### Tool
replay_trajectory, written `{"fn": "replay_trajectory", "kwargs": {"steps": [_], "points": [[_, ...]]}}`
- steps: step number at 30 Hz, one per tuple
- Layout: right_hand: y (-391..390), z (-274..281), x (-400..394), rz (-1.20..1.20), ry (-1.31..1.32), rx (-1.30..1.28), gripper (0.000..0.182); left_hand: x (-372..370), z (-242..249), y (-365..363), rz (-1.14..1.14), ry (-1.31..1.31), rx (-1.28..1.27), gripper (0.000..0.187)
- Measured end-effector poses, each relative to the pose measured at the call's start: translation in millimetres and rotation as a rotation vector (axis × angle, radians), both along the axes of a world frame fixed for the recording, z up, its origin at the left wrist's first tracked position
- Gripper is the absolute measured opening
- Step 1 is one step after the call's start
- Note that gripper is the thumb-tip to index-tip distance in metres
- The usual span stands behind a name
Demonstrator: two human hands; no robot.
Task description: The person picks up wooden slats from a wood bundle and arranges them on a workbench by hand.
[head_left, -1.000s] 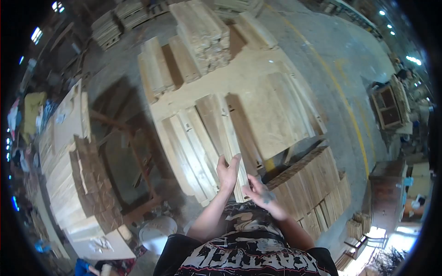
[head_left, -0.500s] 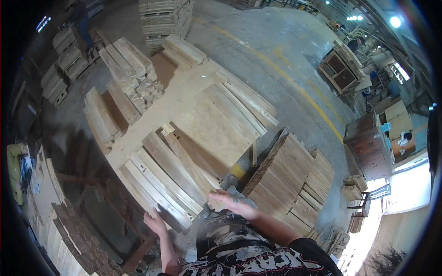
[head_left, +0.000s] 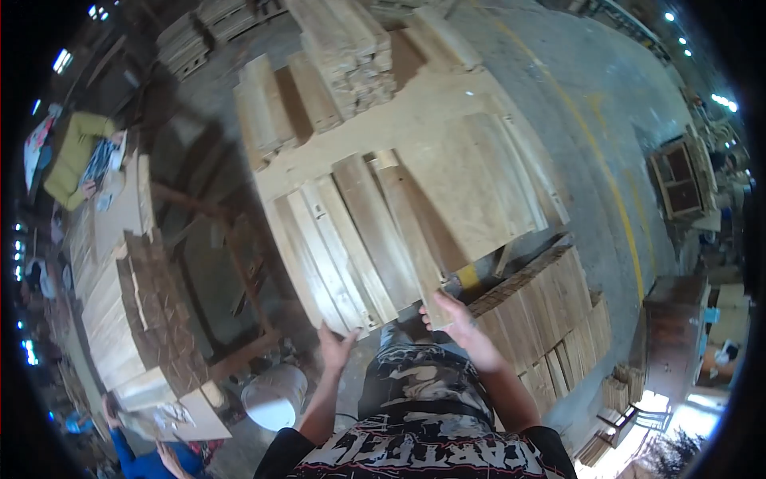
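Observation:
My right hand (head_left: 452,318) is wrapped round the near end of a long wooden board (head_left: 405,209), which slants across the near part of a worktable topped with a light panel (head_left: 319,150). My left hand (head_left: 338,345) is at the near ends of the pale boards (head_left: 317,231), thumb and fingers spread apart at the edge. Between these and the held board lies a browner board (head_left: 375,223). Several boards show small slots near their ends.
More boards (head_left: 511,172) lie along the table's right side, and a board stack (head_left: 351,48) stands at its back. Another stack (head_left: 531,319) is at right. On the left are a white bucket (head_left: 275,395), piled wood (head_left: 132,319) and two other people, one in a green sleeve (head_left: 76,160).
My view has turned left, so the table appears farther right and higher. My left hand has moved right along the board ends. My right hand stays at the slanted board's end.

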State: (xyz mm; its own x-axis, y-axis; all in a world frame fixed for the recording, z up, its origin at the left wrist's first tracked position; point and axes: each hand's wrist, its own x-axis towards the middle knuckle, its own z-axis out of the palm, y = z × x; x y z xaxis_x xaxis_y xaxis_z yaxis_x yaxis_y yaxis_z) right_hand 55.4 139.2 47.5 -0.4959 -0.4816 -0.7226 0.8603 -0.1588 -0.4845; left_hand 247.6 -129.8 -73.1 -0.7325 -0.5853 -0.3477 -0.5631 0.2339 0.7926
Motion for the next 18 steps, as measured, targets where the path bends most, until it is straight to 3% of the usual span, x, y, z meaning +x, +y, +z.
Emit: {"fn": "replay_trajectory", "kwargs": {"steps": [3,6,10,13,18], "points": [[-2,9,-3,0.008,-0.018,0.036,0.033,5,18,18,-0.063,-0.104,-0.227,0.112],[-6,15,-2,0.021,-0.003,0.078,0.032,2,32,13,-0.136,-0.229,-0.141,0.129],[-5,5,0,0.045,0.007,0.079,0.031,17,-1,-4,-0.231,-0.305,-0.187,0.122],[-7,4,1,0.053,0.018,0.106,0.032,7,24,-10,-0.285,-0.265,-0.278,0.116],[-11,2,5,0.052,0.022,0.11,0.033,1,28,-21,-0.284,-0.245,-0.222,0.114]]}}
